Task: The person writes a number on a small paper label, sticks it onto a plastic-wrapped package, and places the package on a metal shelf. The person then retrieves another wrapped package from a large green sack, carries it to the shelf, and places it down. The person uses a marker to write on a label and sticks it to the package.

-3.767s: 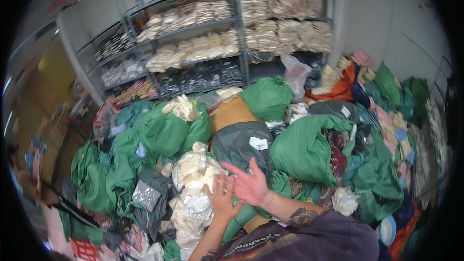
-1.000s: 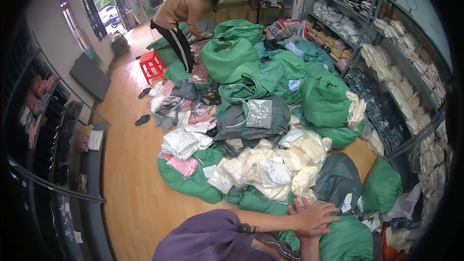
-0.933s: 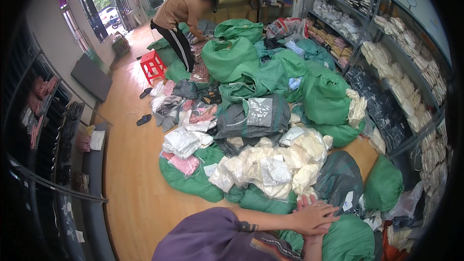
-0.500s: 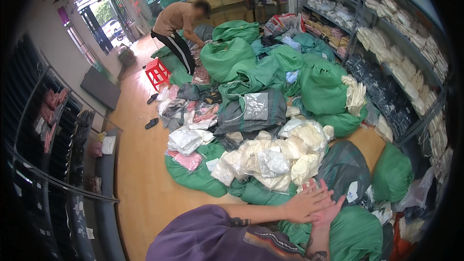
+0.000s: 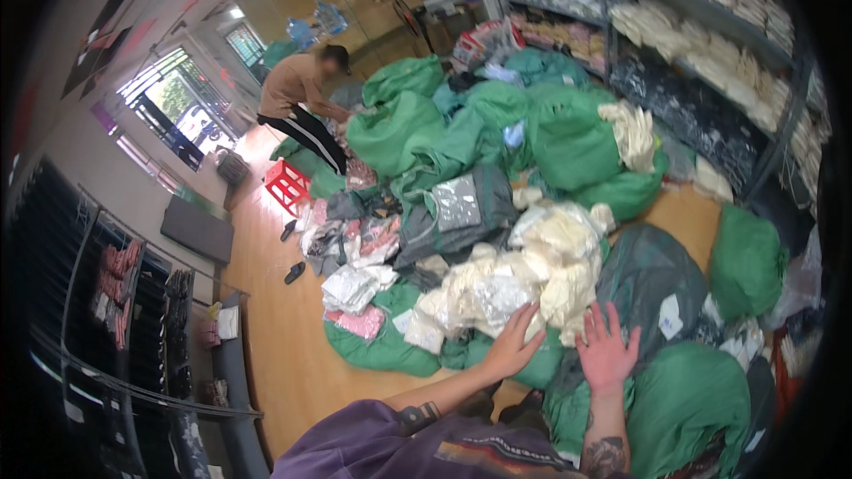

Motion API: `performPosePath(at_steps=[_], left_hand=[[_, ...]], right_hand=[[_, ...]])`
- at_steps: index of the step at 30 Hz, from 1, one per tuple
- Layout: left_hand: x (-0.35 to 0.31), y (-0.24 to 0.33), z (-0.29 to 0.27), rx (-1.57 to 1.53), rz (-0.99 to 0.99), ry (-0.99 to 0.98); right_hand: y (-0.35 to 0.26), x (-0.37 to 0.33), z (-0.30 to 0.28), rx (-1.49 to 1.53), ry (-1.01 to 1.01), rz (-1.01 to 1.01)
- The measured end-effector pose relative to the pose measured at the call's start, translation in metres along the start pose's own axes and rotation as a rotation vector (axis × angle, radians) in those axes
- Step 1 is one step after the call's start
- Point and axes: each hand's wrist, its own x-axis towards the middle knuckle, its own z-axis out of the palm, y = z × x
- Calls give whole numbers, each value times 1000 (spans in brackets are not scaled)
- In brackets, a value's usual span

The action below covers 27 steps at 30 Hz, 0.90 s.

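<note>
My left hand [image 5: 516,344] is held out with its fingers apart and nothing in it. It is nearest to a heap of cream garments in clear plastic bags [image 5: 497,288]; whether it touches them I cannot tell. My right hand [image 5: 609,352], palm up and fingers spread, is also bare. Beyond it bulges a dark grey sack [image 5: 646,279] with a white label. Under my forearms lie green sacks [image 5: 692,399]. Left of the heap, folded white garments [image 5: 355,286] and a pink bundle [image 5: 359,323] rest on another green sack [image 5: 390,350].
A person [image 5: 297,98] bends over the far sacks, beside a red stool [image 5: 286,188]. Dark slippers [image 5: 294,272] lie on the wooden floor [image 5: 288,337]. Shelves [image 5: 612,13] of packed garments line the right; a clothes rack [image 5: 151,390] stands left. Large green sacks [image 5: 572,137] fill the middle.
My hands were together, one over the other; now they are apart with fingers spread. The view has tilted and shifted. The other person remains bent over the sacks.
</note>
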Motion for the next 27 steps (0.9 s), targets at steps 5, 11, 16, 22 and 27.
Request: performPosePath(at_steps=[5,11,16,22,27], left_hand=[[22,56,36,123,341,-94],[57,67,65,-112,138,-51],[86,79,63,-310,218,-8],[98,75,97,-266,231,-50],[118,76,115,-288,207,-54]], right_hand=[[41,25,-39,-375,-70,8],[51,32,21,-737,-256,-245],[26,41,51,-925,-260,-250],[-1,63,8,-827,-440,-376],[-18,58,-7,-871,-446,-412]])
